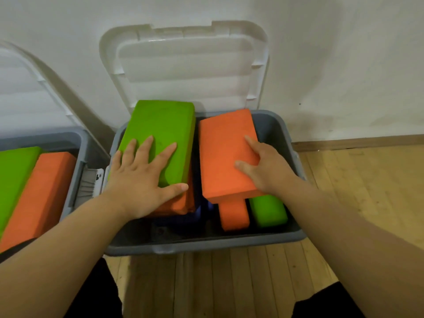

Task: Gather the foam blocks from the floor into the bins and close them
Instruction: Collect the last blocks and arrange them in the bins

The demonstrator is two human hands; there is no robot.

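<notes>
Foam blocks fill two grey bins on a wooden floor against a white wall. At 9 o'clock, the left bin (75,157) holds a green block (13,177) beside an orange block (41,193), and its white lid (25,88) leans open against the wall. The centre bin (206,245) has its white lid (185,65) standing open at 12 o'clock. The left hand (142,177) lies flat, fingers spread, on a tilted green foam block (160,131), which rests on an orange block (179,203) above something dark blue (183,221). At 1 o'clock, the right hand (263,166) holds a large orange foam block (224,152), thumb on its top face and fingers curled round its right edge. Under it stand a smaller orange block (234,216) and a green block (268,211), side by side.
</notes>
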